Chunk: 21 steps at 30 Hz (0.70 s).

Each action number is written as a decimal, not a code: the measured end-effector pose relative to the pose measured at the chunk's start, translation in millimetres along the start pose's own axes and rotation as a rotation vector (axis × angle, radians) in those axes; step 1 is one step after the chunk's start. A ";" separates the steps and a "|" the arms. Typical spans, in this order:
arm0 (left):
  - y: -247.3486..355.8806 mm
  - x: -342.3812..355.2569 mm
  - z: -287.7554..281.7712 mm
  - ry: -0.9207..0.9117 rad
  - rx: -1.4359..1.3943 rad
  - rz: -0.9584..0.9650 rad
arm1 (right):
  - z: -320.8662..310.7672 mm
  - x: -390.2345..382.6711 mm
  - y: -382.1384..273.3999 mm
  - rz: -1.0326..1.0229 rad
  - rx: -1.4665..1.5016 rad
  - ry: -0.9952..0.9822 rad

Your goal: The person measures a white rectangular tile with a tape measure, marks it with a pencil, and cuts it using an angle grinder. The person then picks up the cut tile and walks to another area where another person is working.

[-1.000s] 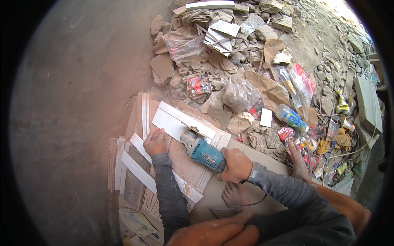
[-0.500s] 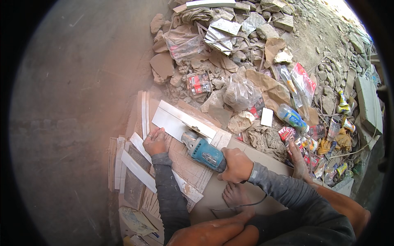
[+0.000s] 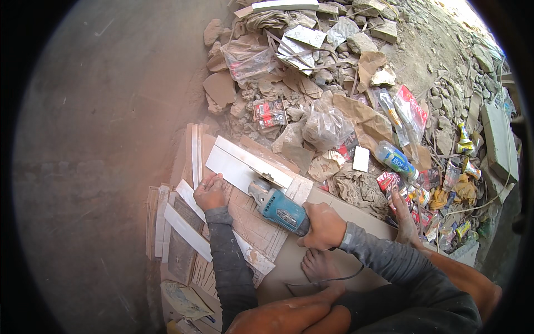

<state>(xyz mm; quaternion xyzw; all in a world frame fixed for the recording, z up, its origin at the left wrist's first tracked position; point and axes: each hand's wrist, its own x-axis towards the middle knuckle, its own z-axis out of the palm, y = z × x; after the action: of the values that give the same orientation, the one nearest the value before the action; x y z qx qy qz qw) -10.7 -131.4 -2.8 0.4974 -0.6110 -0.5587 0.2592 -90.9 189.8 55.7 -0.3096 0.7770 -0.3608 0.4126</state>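
Note:
My right hand [image 3: 324, 225] is wrapped around the rear of a teal angle grinder [image 3: 282, 211]. The grinder's disc meets a white tile [image 3: 229, 168] along a long line running parallel to its far edge. With curled fingers, my left hand [image 3: 211, 192] grips the tile's near left corner. Under the tile lies a scored, dusty board [image 3: 253, 222]. Narrow white tile strips [image 3: 188, 232] rest to the left of my left forearm. My thumb and fingertips partly cover the tile's corner.
Rubble, crumpled bags [image 3: 328, 125] and packets spread across the far side and right. A plastic bottle [image 3: 396, 158] lies among them. My bare foot [image 3: 320, 264] is close to the grinder's cord. Reddish dust hangs over the grey floor [image 3: 94, 167] at left.
The grinder has shifted slightly to the right along the tile, with my right hand on it. My left hand and the tile stay in place.

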 end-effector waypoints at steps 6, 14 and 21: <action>-3.1 1.5 -1.7 -0.008 0.005 0.003 | -1.0 -3.9 1.5 -0.001 -0.008 -0.006; -4.4 3.8 -1.4 0.001 -0.005 -0.013 | -3.3 -7.3 0.4 0.000 -0.022 -0.003; -3.8 3.3 -1.0 0.010 0.020 -0.011 | -3.3 -8.1 0.2 0.011 -0.011 -0.008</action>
<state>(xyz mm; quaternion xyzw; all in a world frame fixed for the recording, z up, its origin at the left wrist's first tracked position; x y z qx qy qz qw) -9.8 -134.3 -6.9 0.5060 -0.6123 -0.5517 0.2541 -90.1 197.2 60.2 -0.3088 0.7791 -0.3530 0.4159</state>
